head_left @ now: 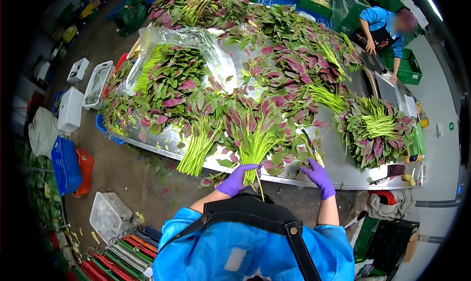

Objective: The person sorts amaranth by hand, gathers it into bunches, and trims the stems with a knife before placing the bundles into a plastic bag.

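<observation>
My left hand (233, 181), in a purple glove, is closed around the lower stems of a bunch of red-and-green amaranth (254, 146) at the table's front edge. The leaves of this bunch point away from me, and a few cut stem ends hang below my fingers. To the right, my purple-gloved right hand (321, 181) has its thumb and fingers apart, fingertips right at the wooden handle of a knife (318, 157). The knife's dark blade points away from me, among loose leaves. Another amaranth bunch (197, 151) lies just left of the held one.
The metal table (314, 177) carries several leafy heaps, a tied bundle (377, 129) on the right and clear plastic film (208, 48). Across the table a person (387, 28) in blue stands by a green crate (408, 67). Blue (66, 164) and white crates (109, 214) stand at the left.
</observation>
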{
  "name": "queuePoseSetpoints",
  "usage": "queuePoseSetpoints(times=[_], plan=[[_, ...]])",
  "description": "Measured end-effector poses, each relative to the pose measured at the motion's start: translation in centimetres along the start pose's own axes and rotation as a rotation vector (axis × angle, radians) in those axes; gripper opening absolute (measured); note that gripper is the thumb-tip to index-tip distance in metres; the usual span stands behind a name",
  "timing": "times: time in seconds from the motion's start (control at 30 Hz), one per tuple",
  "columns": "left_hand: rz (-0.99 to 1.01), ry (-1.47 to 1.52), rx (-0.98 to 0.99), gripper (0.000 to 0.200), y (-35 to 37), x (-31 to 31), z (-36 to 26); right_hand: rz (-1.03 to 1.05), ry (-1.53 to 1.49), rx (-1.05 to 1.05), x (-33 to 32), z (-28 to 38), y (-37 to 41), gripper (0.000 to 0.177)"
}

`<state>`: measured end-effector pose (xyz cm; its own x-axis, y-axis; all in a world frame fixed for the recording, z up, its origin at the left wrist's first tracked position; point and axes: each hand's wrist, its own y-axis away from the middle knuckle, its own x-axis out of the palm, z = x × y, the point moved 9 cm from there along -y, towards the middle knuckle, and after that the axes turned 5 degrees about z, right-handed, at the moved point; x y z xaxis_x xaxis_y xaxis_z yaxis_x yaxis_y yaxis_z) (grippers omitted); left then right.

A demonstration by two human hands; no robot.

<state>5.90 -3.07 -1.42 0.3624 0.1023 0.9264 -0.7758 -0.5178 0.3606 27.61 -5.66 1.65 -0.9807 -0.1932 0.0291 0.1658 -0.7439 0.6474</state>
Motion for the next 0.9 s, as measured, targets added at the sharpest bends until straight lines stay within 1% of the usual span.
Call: queuePoseSetpoints(times=[0.03,0.07,0.1,0.13,0.17,0.2,0.23,0.27,0.3,0.33,0.37,0.4,0.43,0.47,0.53,0.57,0.6,0.63,0.67,0.7,0.73,0.8,0.83,0.87,0.9], plan=[[-0.024,-0.019,0.010,0.035,-0.1,-0.4,0.1,-0.353,0.851,-0.011,-1.5,3.4,1.7,0.039],[-0.027,-0.019,0.010,0.035,0.0,-0.3,0.3,-0.710,1.699,-0.025,-0.4,7.5,3.4,0.041],[-0.046,-0.036,0.016,0.034,-0.1,-0.1,0.3,-0.479,1.161,-0.150,0.4,7.8,2.1,0.050],[-0.064,-0.052,0.023,0.033,-0.2,0.0,0.3,-0.378,0.966,-0.232,2.0,6.1,0.5,0.049],[0.010,-0.044,-0.004,0.033,-0.6,-0.3,0.7,-0.192,0.676,0.023,5.6,6.7,0.8,0.046],[0.009,-0.046,-0.005,0.033,-0.6,-0.2,0.8,-0.062,0.528,-0.189,8.6,4.6,-0.5,0.041],[-0.008,-0.064,-0.018,0.034,-0.5,-0.2,1.0,0.231,0.450,0.038,12.6,3.5,-0.4,0.036],[-0.026,-0.083,-0.030,0.035,-0.4,-0.3,1.0,0.352,0.336,0.048,14.5,1.6,-1.0,0.029],[0.031,-0.148,-0.033,0.038,-0.5,-1.1,1.0,0.270,0.239,-0.028,14.0,1.0,-1.6,0.027],[0.028,-0.151,-0.027,0.038,-0.4,-1.6,0.8,0.190,0.143,-0.101,13.3,1.0,-1.9,0.025],[0.050,-0.144,-0.042,0.042,-0.4,-1.6,0.8,0.199,0.146,-0.103,13.2,2.3,-1.3,0.025],[0.071,-0.135,-0.059,0.047,-0.2,-1.6,1.1,0.052,0.095,-0.160,11.4,4.5,-0.3,0.026],[0.058,-0.156,-0.029,0.054,0.4,-1.1,0.8,-0.098,0.041,-0.214,9.9,6.1,0.4,0.026],[0.053,-0.154,-0.029,0.054,0.6,-1.2,0.9,-0.094,0.039,-0.211,9.9,6.6,-0.1,0.026],[0.235,0.004,-0.073,0.054,0.6,0.5,1.3,-0.040,-0.119,-0.195,10.2,7.0,-1.3,0.027],[0.173,-0.008,-0.056,0.055,0.3,-0.6,1.4,0.059,-0.244,-0.151,11.2,5.3,-3.3,0.027],[0.177,-0.012,-0.055,0.055,0.1,-2.1,2.0,0.058,-0.242,-0.156,11.5,4.1,-4.4,0.027],[0.197,-0.050,-0.071,0.052,-0.4,-3.9,2.6,0.095,-0.105,-0.041,12.5,2.3,-5.3,0.028],[0.217,-0.088,-0.082,0.049,-0.6,-3.6,2.5,0.130,0.035,0.074,13.1,0.9,-5.6,0.028],[0.331,-0.113,-0.104,0.040,-0.7,-2.6,2.5,0.084,0.127,0.044,12.9,0.9,-5.5,0.035],[0.332,-0.111,-0.096,0.040,-0.6,-1.9,2.4,0.089,0.134,0.043,12.7,1.3,-5.5,0.035],[0.005,-0.231,-0.025,0.036,-0.4,-4.1,2.0,-0.152,0.833,-0.184,11.1,5.2,-4.4,0.040],[0.007,-0.226,-0.037,0.037,-1.2,-6.5,2.7,-0.178,0.949,-0.205,11.2,6.9,-4.3,0.040],[-0.028,-0.279,-0.026,0.036,-0.4,-4.5,2.0,-0.168,0.948,-0.203,11.6,7.4,-5.0,0.040],[-0.064,-0.295,-0.006,0.034,-0.2,-4.0,1.9,-0.253,0.952,-0.334,12.2,9.4,-5.4,0.036]])
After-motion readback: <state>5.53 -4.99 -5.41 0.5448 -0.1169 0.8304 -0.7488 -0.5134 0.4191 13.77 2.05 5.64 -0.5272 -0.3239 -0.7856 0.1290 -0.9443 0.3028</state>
